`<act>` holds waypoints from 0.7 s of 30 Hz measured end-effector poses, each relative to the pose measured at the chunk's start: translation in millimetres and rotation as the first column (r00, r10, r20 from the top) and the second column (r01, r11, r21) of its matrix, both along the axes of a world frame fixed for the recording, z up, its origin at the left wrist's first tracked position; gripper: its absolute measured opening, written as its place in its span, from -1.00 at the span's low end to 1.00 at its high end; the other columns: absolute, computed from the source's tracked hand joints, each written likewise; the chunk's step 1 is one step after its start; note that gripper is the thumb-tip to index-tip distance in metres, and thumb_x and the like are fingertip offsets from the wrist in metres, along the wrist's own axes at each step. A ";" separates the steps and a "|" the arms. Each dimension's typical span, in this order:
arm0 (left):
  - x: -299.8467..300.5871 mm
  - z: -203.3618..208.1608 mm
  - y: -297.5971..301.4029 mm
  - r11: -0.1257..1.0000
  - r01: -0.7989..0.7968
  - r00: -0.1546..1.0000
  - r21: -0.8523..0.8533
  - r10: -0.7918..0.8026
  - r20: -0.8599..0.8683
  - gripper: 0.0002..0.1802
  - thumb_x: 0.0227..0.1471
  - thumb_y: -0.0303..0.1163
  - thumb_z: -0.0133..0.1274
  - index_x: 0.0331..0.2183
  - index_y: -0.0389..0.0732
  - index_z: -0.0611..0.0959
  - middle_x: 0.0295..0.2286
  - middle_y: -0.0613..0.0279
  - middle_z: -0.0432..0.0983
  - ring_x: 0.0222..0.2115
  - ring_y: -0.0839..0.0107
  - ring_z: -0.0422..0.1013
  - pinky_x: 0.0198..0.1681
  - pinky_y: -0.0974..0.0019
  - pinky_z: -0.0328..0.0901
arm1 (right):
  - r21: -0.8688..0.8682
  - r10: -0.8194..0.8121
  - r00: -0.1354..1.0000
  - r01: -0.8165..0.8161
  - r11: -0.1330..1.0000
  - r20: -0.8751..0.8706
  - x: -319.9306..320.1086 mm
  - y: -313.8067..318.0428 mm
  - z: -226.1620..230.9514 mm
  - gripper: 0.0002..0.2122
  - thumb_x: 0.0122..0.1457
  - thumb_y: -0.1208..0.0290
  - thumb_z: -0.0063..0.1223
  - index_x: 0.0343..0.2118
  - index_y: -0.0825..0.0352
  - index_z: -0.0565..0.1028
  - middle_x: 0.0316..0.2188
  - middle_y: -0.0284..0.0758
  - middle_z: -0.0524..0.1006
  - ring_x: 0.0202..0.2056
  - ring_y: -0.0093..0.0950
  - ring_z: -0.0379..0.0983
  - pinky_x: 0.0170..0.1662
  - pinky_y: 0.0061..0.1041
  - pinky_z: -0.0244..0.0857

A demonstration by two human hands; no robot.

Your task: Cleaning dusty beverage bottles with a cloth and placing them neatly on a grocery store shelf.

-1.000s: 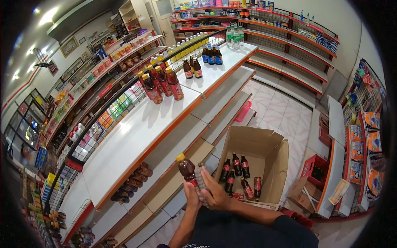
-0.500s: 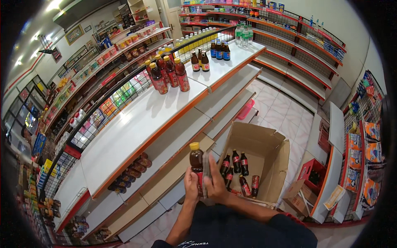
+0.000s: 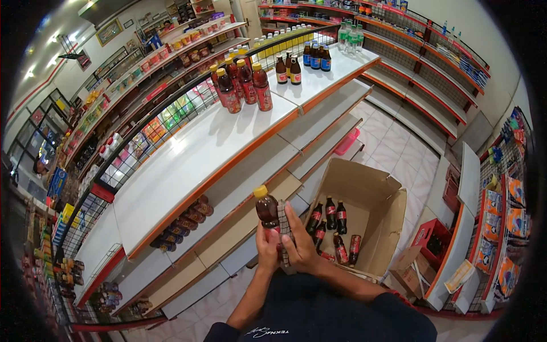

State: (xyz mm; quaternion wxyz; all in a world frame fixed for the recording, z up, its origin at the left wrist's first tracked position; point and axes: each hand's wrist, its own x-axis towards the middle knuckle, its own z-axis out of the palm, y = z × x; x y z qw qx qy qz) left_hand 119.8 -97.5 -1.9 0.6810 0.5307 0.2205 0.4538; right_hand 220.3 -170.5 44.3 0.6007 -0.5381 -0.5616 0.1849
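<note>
My left hand (image 3: 266, 251) is wrapped round the lower part of a dark drink bottle (image 3: 265, 208) with a yellow cap and a red label. The bottle is tilted slightly, its cap pointing up and left. My right hand (image 3: 302, 246) presses a folded checked cloth (image 3: 282, 219) against the bottle's right side. Just right of my hands stands an open cardboard box (image 3: 348, 178). Several small dark cola bottles (image 3: 330, 215) with red labels are inside it, along with a red can (image 3: 354, 251).
Across the white shelf top (image 3: 188, 165), similar yellow-capped bottles (image 3: 247, 85) stand grouped, then small brown bottles (image 3: 289, 69), blue-labelled bottles (image 3: 316, 58) and clear green-labelled bottles (image 3: 350, 39). Jars (image 3: 185, 219) lie on the shelf below. A red crate (image 3: 434, 242) sits right of the box.
The bottle has tilted a little to the left in my hands. My right hand has shifted with the cloth along its side. The whole view has moved slightly.
</note>
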 end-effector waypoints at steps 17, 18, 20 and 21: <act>1.0 13.7 9.3 0.985 -0.011 0.997 -0.172 0.025 0.079 -0.48 0.26 -0.03 -0.14 0.06 -0.23 0.33 -0.08 0.19 0.41 -0.12 0.45 0.41 -0.09 0.34 0.35 | 0.009 -0.085 0.995 0.085 0.996 -0.052 1.7 1.9 -12.7 -0.48 0.22 0.54 -0.16 0.25 0.47 0.11 0.26 -0.02 0.15 0.27 -0.18 0.11 0.27 -0.40 -0.04; -1.8 12.1 12.7 0.985 -0.010 0.997 -0.173 0.024 0.079 -0.48 0.26 -0.03 -0.14 0.06 -0.23 0.33 -0.08 0.19 0.41 -0.12 0.45 0.41 -0.09 0.34 0.35 | 0.017 -0.053 0.998 0.054 0.998 -0.017 -1.5 -2.7 -15.9 -0.49 0.21 0.56 -0.15 0.24 0.47 0.13 0.26 0.00 0.14 0.27 -0.17 0.10 0.27 -0.39 -0.04; -9.6 8.9 20.5 0.963 0.026 0.998 -0.267 -0.010 0.061 -0.48 0.30 -0.05 -0.22 0.08 -0.25 0.33 -0.04 0.14 0.40 -0.11 0.42 0.42 -0.08 0.31 0.36 | 0.024 -0.019 1.000 0.018 1.000 0.015 -4.0 -7.5 -18.7 -0.49 0.20 0.57 -0.14 0.23 0.48 0.15 0.27 0.01 0.13 0.28 -0.15 0.09 0.27 -0.38 -0.03; -10.2 7.4 19.8 0.963 0.025 0.998 -0.267 -0.010 0.059 -0.48 0.30 -0.05 -0.22 0.08 -0.25 0.33 -0.04 0.14 0.40 -0.11 0.42 0.42 -0.08 0.31 0.36 | 0.035 0.006 0.999 -0.008 0.999 0.053 -3.6 -9.3 -19.2 -0.49 0.18 0.59 -0.13 0.23 0.48 0.15 0.27 0.03 0.11 0.28 -0.14 0.08 0.27 -0.37 -0.03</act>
